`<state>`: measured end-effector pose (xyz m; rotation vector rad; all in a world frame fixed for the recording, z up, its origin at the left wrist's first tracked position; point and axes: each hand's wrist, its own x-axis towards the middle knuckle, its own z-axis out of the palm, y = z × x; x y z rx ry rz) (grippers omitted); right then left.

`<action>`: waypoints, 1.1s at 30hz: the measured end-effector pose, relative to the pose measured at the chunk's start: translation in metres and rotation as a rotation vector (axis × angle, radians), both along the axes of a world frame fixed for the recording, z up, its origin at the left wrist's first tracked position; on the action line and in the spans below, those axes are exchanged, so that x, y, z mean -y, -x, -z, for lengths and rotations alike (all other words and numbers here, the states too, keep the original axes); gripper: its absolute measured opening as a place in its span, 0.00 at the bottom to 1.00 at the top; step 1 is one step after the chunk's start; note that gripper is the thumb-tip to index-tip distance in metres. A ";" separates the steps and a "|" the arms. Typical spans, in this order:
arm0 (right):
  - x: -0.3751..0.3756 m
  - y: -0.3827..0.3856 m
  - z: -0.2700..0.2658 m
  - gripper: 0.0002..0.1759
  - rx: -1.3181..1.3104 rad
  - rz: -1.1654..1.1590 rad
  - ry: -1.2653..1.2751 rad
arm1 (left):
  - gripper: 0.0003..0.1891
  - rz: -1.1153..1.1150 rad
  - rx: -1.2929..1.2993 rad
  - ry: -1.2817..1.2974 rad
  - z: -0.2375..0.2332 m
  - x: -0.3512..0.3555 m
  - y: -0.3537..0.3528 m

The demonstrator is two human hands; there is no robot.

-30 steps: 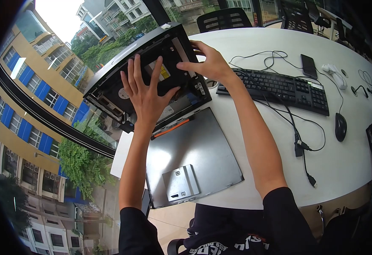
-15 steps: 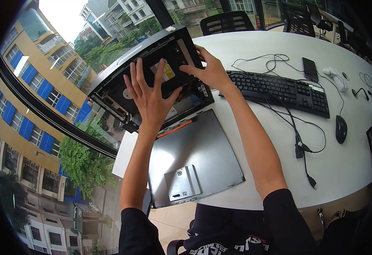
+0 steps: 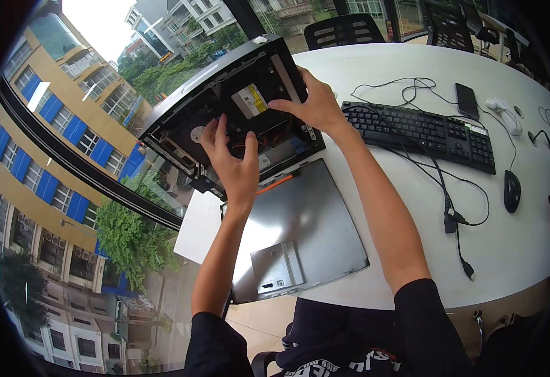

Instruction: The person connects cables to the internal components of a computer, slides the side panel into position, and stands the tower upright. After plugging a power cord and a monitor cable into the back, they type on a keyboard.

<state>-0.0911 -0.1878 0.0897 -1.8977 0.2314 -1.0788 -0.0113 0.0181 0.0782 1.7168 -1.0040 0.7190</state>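
Note:
A black desktop computer case (image 3: 221, 91) stands tilted at the table's far left edge, its inside facing me. My right hand (image 3: 324, 108) grips its right edge, thumb on the inner side and fingers round the outside. My left hand (image 3: 232, 164) reaches into the case opening with its fingers apart and slightly bent, holding nothing that shows. Above those fingertips is a drive with a white and yellow label (image 3: 250, 100). A round disc-like part (image 3: 197, 134) sits left of them. Below, thin wires show partly behind the hand.
A metal side panel (image 3: 331, 220) with an orange strip (image 3: 276, 184) lies flat in front of the case. To the right are a keyboard (image 3: 425, 135) with cables, a mouse (image 3: 511, 191), a phone (image 3: 467, 100) and a white adapter (image 3: 504, 116). A window (image 3: 86, 163) borders the left side.
My left hand has moved lower, its fingers bending from a wide spread. My right hand keeps its grip on the case edge. The whole view has shifted slightly.

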 end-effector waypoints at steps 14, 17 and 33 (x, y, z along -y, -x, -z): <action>0.007 -0.005 0.006 0.58 0.018 0.043 0.055 | 0.34 0.041 -0.260 0.073 -0.004 0.021 0.023; 0.006 -0.007 0.006 0.58 0.027 0.072 0.089 | 0.34 0.046 -0.285 0.077 -0.009 0.017 0.025; 0.007 -0.009 0.010 0.46 0.102 0.004 0.047 | 0.27 0.045 -0.132 0.221 0.004 0.028 0.010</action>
